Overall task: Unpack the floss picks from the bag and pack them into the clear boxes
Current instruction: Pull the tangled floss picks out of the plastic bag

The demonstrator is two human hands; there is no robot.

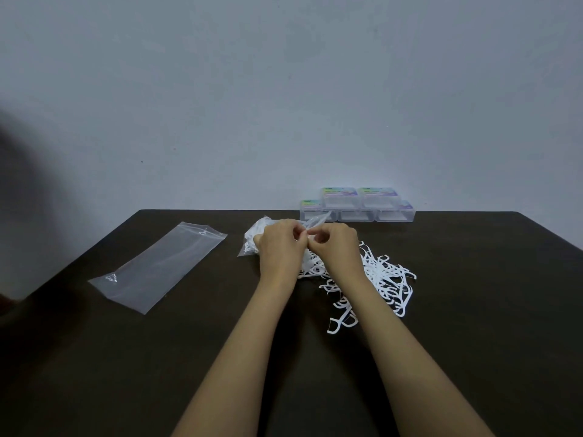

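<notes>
While both forearms are stretching out over the dark table [94, 357], loose floss picks [385, 275] are lying just right of them. The left hand [280, 247] and right hand [336, 244] are meeting, curled fingers pinching the mouth of a pick-filled bag [255, 238]. An empty bag [157, 266] is lying left; clear boxes [356, 206] are sitting stacked at the far edge.

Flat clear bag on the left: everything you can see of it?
The flat clear bag is a long, thin, see-through plastic pouch, apparently empty, lying flat on the dark table. It runs diagonally, near-left to far-right, with a seal-like strip at its far end and small crinkles at both ends. Only the table touches it.
</notes>
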